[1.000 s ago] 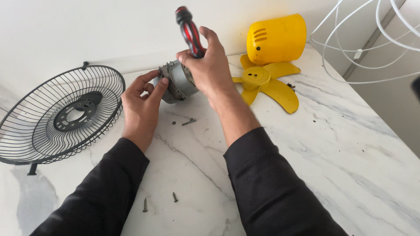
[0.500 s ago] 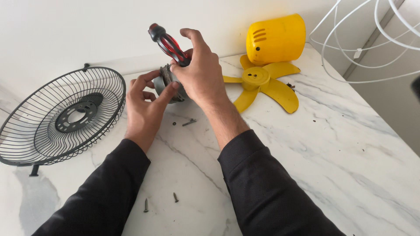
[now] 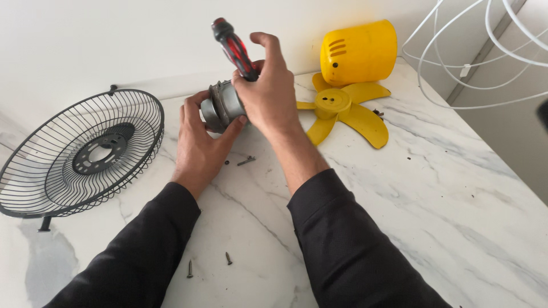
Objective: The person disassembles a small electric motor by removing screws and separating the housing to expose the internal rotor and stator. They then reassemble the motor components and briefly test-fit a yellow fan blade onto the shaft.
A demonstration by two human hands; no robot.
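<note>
two small dark screws (image 3: 208, 263) lie nearest, at six o'clock, on a glossy white marble surface (image 3: 445, 199) veined in grey. black sleeves lead up to both hands at centre. the left hand (image 3: 200, 142) cups a round grey metal motor (image 3: 222, 105) from below, fingers curled about its ribbed rim. the right hand (image 3: 271, 94) grips a red-and-black screwdriver (image 3: 234, 48), its handle tilted toward eleven o'clock, against the motor. a longer screw (image 3: 246, 161) lies just below. at nine o'clock rests a black wire fan guard (image 3: 85, 154), dished. at one o'clock, a smooth yellow plastic fan blade (image 3: 342, 114) and domed yellow housing (image 3: 358, 52).
</note>
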